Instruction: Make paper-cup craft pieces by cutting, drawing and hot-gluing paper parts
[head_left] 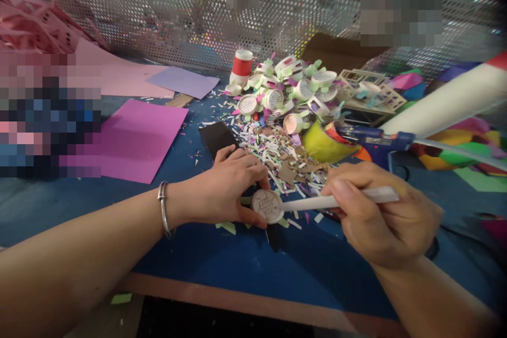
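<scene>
The left hand (237, 185) grasps the rim of a round white disc (268, 206) between thumb and index finger; a metal bracelet (163, 206) is on that wrist. The disc bears a line pattern on its upward face and is held at the near middle of the blue worktop (222, 269). The right hand (380, 216) is closed around a white stick (312, 203), whose left end meets the right edge of the disc; whether it presses there cannot be determined. A black strip (217, 137) lies just beyond the left hand. Paper scraps (261, 142) are strewn on the far side of the disc, before a heap of white round pieces (304, 90) with green tabs. A red-and-white cup (241, 66) stands upright at the heap's far left. A blue glue gun (372, 138) is at right, beyond the right hand. A magenta sheet (134, 137) lies flat at left.
</scene>
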Motion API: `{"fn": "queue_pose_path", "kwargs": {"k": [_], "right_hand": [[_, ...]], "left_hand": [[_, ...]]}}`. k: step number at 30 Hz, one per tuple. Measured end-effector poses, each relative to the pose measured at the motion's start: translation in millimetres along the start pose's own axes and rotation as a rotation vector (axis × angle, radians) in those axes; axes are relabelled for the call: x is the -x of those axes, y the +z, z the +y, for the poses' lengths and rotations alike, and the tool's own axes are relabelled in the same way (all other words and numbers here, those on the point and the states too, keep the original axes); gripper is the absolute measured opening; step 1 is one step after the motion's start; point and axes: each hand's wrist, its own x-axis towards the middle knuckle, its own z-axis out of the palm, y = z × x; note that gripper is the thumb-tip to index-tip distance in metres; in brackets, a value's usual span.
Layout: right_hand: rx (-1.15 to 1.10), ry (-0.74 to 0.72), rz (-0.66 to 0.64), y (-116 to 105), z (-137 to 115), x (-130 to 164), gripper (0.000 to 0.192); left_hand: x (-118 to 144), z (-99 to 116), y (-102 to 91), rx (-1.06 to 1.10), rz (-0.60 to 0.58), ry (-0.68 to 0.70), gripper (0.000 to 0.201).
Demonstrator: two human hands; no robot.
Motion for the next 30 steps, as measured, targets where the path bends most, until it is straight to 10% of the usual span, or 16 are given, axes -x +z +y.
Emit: {"fn": "queue_pose_path", "kwargs": {"k": [30], "right_hand": [[0.072,-0.130,-0.079,-3.7,-4.8,3.0,0.011]], "left_hand": [[1.1,0.2,0.2,-0.019,-0.001,0.005,0.051]]}}
